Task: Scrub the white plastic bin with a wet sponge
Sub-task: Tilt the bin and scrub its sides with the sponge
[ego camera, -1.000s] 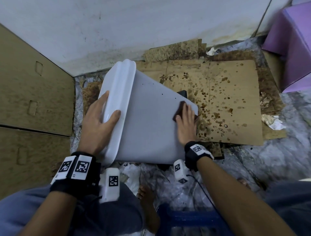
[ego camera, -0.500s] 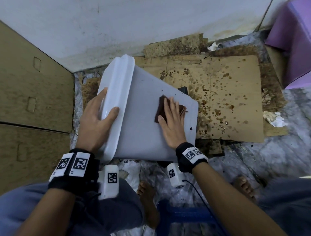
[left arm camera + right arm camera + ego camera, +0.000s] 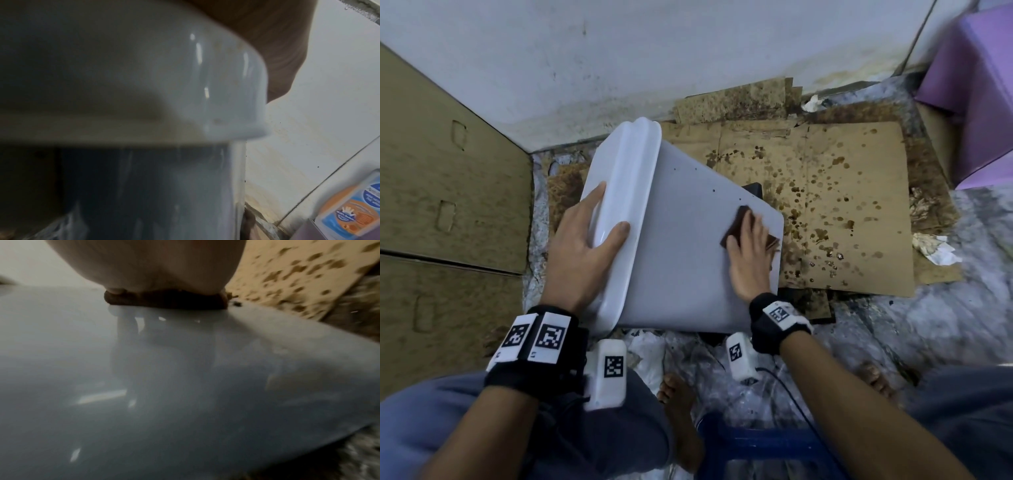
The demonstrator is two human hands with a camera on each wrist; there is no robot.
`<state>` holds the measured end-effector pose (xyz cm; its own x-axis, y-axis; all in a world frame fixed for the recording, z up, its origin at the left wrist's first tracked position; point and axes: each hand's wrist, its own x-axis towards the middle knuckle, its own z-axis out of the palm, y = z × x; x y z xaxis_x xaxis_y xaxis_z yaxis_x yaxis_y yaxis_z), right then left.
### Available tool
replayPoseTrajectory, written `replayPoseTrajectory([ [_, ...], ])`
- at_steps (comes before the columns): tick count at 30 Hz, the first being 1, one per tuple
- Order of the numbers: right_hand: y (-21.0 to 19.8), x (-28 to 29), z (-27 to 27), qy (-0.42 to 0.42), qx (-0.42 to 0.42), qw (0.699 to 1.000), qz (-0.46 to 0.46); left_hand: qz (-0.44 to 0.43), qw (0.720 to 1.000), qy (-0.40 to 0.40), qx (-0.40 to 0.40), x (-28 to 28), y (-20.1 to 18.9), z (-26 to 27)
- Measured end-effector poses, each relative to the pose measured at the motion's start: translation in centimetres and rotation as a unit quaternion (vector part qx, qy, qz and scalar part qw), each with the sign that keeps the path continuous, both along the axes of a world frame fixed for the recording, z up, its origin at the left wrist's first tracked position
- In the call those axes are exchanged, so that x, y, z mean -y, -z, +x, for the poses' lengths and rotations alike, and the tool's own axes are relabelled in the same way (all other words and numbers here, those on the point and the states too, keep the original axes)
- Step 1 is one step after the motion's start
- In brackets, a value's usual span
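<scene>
The white plastic bin (image 3: 681, 260) lies on its side on the floor, its open end toward the left. My left hand (image 3: 585, 246) grips the thick rim, thumb on the side wall and fingers over the lip; the rim (image 3: 185, 81) fills the left wrist view. My right hand (image 3: 750, 253) lies flat on a dark brown sponge (image 3: 738, 222) and presses it onto the upper side wall near the bin's bottom edge. From the right wrist, the sponge (image 3: 164, 302) is squashed under my palm on the wet, shiny wall (image 3: 164, 386).
Stained, wet cardboard (image 3: 842, 205) covers the floor to the right of the bin. A purple box (image 3: 979, 96) stands at the far right and cardboard cartons (image 3: 448, 188) at the left. A white wall rises behind. My bare foot (image 3: 681, 411) and a blue stool (image 3: 756, 445) are below.
My right hand slid the sponge left toward the middle of the wall, then back right near the bottom edge. The left hand kept its grip on the rim.
</scene>
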<state>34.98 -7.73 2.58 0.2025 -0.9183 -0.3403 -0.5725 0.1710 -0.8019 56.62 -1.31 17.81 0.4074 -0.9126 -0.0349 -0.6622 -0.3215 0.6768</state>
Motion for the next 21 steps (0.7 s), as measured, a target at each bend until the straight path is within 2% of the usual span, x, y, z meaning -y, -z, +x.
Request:
replayPoseTrajectory([
  [5,-5.1,-2.3,4.2,-0.081,0.041,0.987,-0.136,0.016,1.000,0.009,0.025,0.5,-0.7,-0.3],
  [12,-8.8,2.1,6.7,-0.112,0.053,0.975,-0.185,0.042,0.997,0.011,0.068,1.5,-1.0,-1.1],
  [18,-7.7,5.7,6.6,-0.099,0.048,0.979,-0.171,0.047,0.998,-0.002,0.047,1.3,-1.1,-1.5],
  [21,-5.2,6.5,4.8,-0.050,0.031,0.993,-0.105,0.040,0.999,0.002,0.032,1.3,-0.8,-1.1],
])
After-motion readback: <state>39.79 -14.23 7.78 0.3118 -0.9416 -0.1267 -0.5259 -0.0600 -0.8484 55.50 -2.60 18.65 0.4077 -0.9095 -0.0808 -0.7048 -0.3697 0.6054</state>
